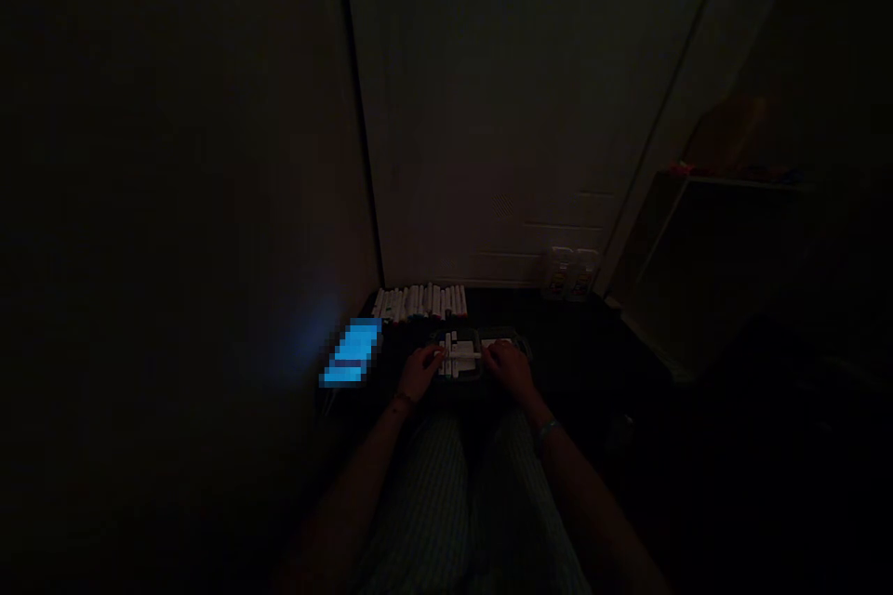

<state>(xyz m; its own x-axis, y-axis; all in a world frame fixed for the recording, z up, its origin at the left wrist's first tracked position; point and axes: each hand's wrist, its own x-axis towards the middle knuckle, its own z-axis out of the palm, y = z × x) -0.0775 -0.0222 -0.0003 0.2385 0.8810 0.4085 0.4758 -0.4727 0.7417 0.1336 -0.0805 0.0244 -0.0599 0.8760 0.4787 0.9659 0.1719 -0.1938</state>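
Hands (419,372) grasp slim white marker (465,355) at both ends, over round-cornered case (460,378); trousers (433,502) ribbed.

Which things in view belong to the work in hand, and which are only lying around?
Probably in use:
white pen, apparently held
box beneath
white pieces inside
row of pens, perhaps

Probably just lying about:
bright blue screen
two clear packs

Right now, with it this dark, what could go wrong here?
The slim white stick stretches between the left hand and right hand; the dimness hides how firmly it is held, so it might drop into the dark, compartmented tray. The gloom could make the row of white, marker-like sticks at the back hard to tell apart. The glowing blue rectangular screen lies left of the left hand, so moving outward might bump it.
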